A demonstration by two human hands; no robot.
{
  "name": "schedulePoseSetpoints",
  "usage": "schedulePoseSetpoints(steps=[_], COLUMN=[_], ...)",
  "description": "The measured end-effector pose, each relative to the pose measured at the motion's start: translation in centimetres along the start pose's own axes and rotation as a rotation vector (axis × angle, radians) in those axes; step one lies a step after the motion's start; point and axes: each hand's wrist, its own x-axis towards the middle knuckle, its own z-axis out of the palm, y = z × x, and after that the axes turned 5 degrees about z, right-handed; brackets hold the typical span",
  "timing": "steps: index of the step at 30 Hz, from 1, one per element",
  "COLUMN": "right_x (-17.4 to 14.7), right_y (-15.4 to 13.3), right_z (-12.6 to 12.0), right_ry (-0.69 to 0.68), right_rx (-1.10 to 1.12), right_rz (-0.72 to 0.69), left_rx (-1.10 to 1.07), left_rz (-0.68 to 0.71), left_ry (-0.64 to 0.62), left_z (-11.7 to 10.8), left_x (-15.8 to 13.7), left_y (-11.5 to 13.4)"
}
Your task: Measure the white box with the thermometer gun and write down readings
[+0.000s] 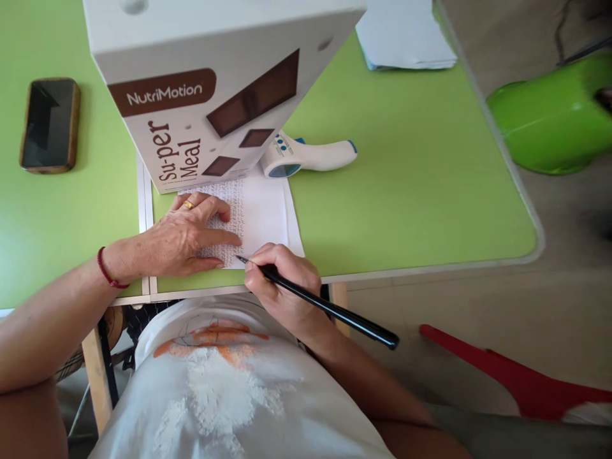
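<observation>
My right hand (pixel 287 284) grips a black pen (pixel 329 306), its tip down on a white sheet of paper (pixel 265 217). Rows of small dark handwriting cover the sheet's left part. Flat on that written part lies my left hand (pixel 191 233), fingers spread, with a ring on one finger and a red cord at the wrist. Just beyond the paper stands a white NutriMotion box (pixel 215 95), which hides the sheet's far end. A white infrared thermometer (pixel 315 156) lies against the box's right side.
A phone in a brown case (pixel 50 124) lies at the far left of the green table (pixel 411 210). At the back right is a stack of paper (pixel 406 38). Beyond the table's right edge are a green bin-like object (pixel 549 118) and a red object (pixel 516 376).
</observation>
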Motion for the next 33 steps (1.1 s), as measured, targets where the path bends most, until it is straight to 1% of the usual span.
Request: schedulePoseSetpoints(steps=[11,19,27,31,33], right_x=[-0.19,-0.19,-0.12,-0.09,-0.05], right_y=[0.05,0.12,-0.01,-0.35,-0.35], right_z=[0.14,0.19,0.09,-0.24,-0.48], right_ry=[0.035,0.029,0.018,0.069,0.064], right_rx=[0.012,-0.015,0.023,0.102,0.088], right_rz=[0.012,0.0,0.018,0.033,0.031], left_rx=[-0.003,-0.002,0.0,0.003,0.001], left_rz=[0.009,0.004,-0.001,-0.007,-0.004], left_ry=[-0.002,0.003,-0.006,-0.012,-0.011], left_z=[-0.08,0.05,0.06,-0.08,-0.12], left_x=[0.0,0.04,0.01,0.06,0.08], left_y=[-0.09,-0.15,-0.12,-0.07,-0.02])
